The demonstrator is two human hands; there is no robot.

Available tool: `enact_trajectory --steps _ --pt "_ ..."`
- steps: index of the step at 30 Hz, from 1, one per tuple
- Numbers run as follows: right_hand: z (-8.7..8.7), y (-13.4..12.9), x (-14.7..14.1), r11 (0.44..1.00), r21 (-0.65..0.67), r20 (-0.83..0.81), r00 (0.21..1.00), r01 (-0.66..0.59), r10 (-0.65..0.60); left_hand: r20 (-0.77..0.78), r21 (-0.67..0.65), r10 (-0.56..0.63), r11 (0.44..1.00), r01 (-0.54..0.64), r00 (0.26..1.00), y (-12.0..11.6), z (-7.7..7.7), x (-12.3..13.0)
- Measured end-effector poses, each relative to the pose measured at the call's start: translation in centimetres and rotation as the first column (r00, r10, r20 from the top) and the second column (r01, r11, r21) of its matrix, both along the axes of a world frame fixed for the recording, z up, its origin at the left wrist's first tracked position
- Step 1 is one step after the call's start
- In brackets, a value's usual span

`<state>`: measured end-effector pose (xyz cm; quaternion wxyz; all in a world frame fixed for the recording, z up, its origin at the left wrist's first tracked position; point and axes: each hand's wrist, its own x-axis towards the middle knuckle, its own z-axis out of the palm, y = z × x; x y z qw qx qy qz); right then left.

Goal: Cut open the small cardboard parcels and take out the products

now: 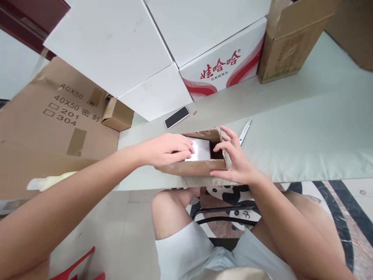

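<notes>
A small open cardboard box (201,168) lies on the cloth-covered table in front of me, its opening facing up. Inside it, toward the left, is a smaller white box (201,149). My left hand (170,149) reaches in from the left, its fingers and thumb closed over the left part of the white box; the fingertips' grip is partly hidden. At the right end, my right hand (237,157) holds the cardboard box, thumb against the near wall and a bent finger over the rim. A box cutter (245,131) lies just behind my right hand.
Behind the cardboard box lies a phone-like dark rectangle (177,117) with a small brown piece (195,112) beside it. Large white cartons (221,72) stand at the back. A tall open carton (287,50) is at the back right, a big brown carton (35,128) at left.
</notes>
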<state>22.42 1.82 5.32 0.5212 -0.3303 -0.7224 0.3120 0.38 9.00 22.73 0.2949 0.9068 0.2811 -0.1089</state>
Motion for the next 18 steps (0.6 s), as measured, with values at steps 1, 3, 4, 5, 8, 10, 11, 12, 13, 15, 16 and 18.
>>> enact_trajectory --steps 1,3,4,5,8,10,11,12,13,15,16,18 --pt "0.0 0.0 0.0 1.000 0.004 0.005 1.000 0.008 -0.008 -0.018 -0.007 0.030 1.000 -0.031 0.999 -0.1 0.5 -1.0" --pt "0.1 -0.1 0.0 1.000 0.020 0.011 1.000 0.024 -0.024 -0.091 0.034 0.118 0.993 -0.115 0.989 -0.6 1.2 -2.6" --pt "0.1 -0.1 0.0 0.999 0.026 0.014 0.999 0.030 -0.030 -0.142 0.078 0.172 0.984 -0.163 0.975 -0.9 1.3 -3.1" --pt "0.0 -0.2 -0.1 0.999 0.029 0.018 0.999 0.036 -0.037 -0.195 0.132 0.234 0.968 -0.211 0.952 -1.3 1.4 -3.5" --pt "0.0 -0.3 -0.3 0.998 0.035 0.032 0.998 0.061 -0.062 -0.330 0.340 0.479 0.864 -0.372 0.813 -2.5 1.3 -3.1" --pt "0.0 -0.4 -0.5 0.996 0.044 0.037 0.996 0.079 -0.081 -0.385 0.456 0.631 0.765 -0.456 0.673 -3.1 1.0 -1.9" --pt "0.0 -0.5 -0.5 0.995 0.050 0.038 0.996 0.082 -0.084 -0.409 0.488 0.681 0.725 -0.485 0.607 -3.3 0.9 -1.2" --pt "0.0 -0.5 -0.6 0.995 0.053 0.040 0.996 0.079 -0.082 -0.433 0.498 0.708 0.704 -0.506 0.558 -3.4 0.8 -0.4" --pt "0.0 -0.6 -0.6 0.996 0.053 0.045 0.996 0.074 -0.076 -0.462 0.489 0.713 0.701 -0.519 0.528 -3.4 0.6 0.4" --pt "0.0 -0.8 -0.6 0.997 0.046 0.069 0.996 0.058 -0.061 -0.519 0.457 0.686 0.727 -0.513 0.510 -3.2 0.3 1.6" --pt "0.0 -1.0 -0.6 0.998 0.041 0.087 0.995 0.053 -0.056 -0.537 0.449 0.671 0.741 -0.500 0.512 -3.0 0.1 2.1" --pt "-0.1 -1.2 -0.4 0.998 0.038 0.130 0.990 0.053 -0.057 -0.542 0.458 0.659 0.752 -0.473 0.522 -2.7 -0.2 2.7"
